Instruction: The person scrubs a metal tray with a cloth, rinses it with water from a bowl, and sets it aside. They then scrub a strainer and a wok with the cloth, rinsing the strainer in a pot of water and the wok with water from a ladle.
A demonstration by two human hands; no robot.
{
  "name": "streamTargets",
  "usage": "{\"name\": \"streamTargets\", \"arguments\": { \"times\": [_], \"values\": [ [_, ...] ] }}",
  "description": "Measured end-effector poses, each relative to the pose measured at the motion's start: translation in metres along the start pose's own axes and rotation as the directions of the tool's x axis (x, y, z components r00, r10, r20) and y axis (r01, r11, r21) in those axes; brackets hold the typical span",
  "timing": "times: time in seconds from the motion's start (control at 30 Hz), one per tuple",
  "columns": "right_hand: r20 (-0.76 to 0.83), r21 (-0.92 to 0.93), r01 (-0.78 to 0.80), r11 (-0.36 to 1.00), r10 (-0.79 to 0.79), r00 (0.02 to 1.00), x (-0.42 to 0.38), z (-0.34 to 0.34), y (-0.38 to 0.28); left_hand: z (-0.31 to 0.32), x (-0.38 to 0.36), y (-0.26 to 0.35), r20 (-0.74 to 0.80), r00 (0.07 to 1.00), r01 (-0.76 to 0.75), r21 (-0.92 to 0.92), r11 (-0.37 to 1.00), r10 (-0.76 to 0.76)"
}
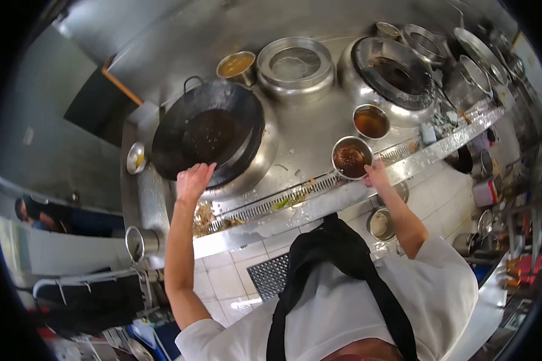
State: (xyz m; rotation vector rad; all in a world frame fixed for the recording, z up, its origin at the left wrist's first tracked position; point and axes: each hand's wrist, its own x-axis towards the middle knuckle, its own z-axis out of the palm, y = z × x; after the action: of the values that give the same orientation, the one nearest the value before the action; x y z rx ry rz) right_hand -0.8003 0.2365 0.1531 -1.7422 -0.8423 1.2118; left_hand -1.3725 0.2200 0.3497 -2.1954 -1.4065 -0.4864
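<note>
My left hand (196,181) is closed at the near edge of a large black wok (177,129), which sits on a round steel burner at the left of the range. The wok has a loop handle on its far side and dark, shiny liquid at its bottom. What lies inside my left fist is mostly hidden. On the right, my right hand (376,175) grips the side of a small steel pot (335,163) containing dark red-brown sauce. Just behind that pot stands another steel pot (356,131) of amber-brown liquid.
A pot of yellowish liquid (236,65) and a wide steel ring (270,77) stand at the back. A second burner (349,66) is right of them. A slotted drain (253,210) with food scraps runs along the front edge. A steel bowl (132,165) lies left of the wok.
</note>
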Motion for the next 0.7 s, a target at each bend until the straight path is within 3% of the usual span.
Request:
{"name": "streamTargets", "arguments": {
  "times": [0.07,0.1,0.13,0.2,0.23,0.27,0.3,0.43,0.5,0.6,0.7],
  "values": [
    [0.033,0.145,0.01,0.989,-0.015,0.999,-0.022,-0.017,0.004,-0.018,0.03,-0.017,0.053,0.996,-0.077,0.028,0.997,0.076],
    [0.077,0.12,-0.049,0.992,0.04,0.996,-0.031,-0.03,0.004,-0.034,0.051,-0.029,0.06,0.996,-0.058,-0.063,0.996,0.062],
    [0.081,0.119,-0.054,0.991,0.045,0.996,-0.039,-0.04,0.008,-0.051,0.076,-0.044,0.07,0.997,-0.027,-0.151,0.988,0.038],
    [0.1,0.255,-0.064,0.965,0.039,0.994,-0.049,-0.061,0.024,-0.092,0.124,-0.074,0.268,0.957,0.139,-0.106,0.985,-0.106],
    [0.112,0.249,-0.068,0.966,0.041,0.993,-0.054,-0.069,0.028,-0.103,0.148,-0.095,0.289,0.949,0.169,-0.122,0.978,-0.127],
    [0.034,0.277,-0.088,0.957,0.082,0.996,-0.059,-0.077,0.031,-0.122,0.175,-0.105,0.359,0.917,0.239,-0.148,0.96,-0.173],
    [-0.05,0.312,-0.1,0.945,0.121,0.991,-0.062,-0.085,0.034,-0.133,0.201,-0.122,0.382,0.913,0.211,-0.133,0.968,-0.147],
    [-0.218,0.298,-0.015,0.954,0.083,0.972,-0.077,-0.131,0.083,-0.138,0.268,-0.192,0.449,0.883,0.221,-0.144,0.965,-0.135],
    [-0.332,0.371,-0.065,0.926,0.198,0.922,-0.094,-0.159,0.112,-0.131,0.284,-0.208,0.457,0.875,0.255,-0.16,0.953,-0.158],
    [-0.313,0.481,-0.147,0.865,0.326,0.892,-0.148,-0.192,0.14,-0.128,0.289,-0.225,0.451,0.883,0.233,-0.187,0.954,-0.128],
    [-0.308,0.513,-0.234,0.826,0.431,0.848,-0.192,-0.229,0.214,-0.119,0.281,-0.246,0.453,0.878,0.247,-0.148,0.958,-0.156]
  ]
}}
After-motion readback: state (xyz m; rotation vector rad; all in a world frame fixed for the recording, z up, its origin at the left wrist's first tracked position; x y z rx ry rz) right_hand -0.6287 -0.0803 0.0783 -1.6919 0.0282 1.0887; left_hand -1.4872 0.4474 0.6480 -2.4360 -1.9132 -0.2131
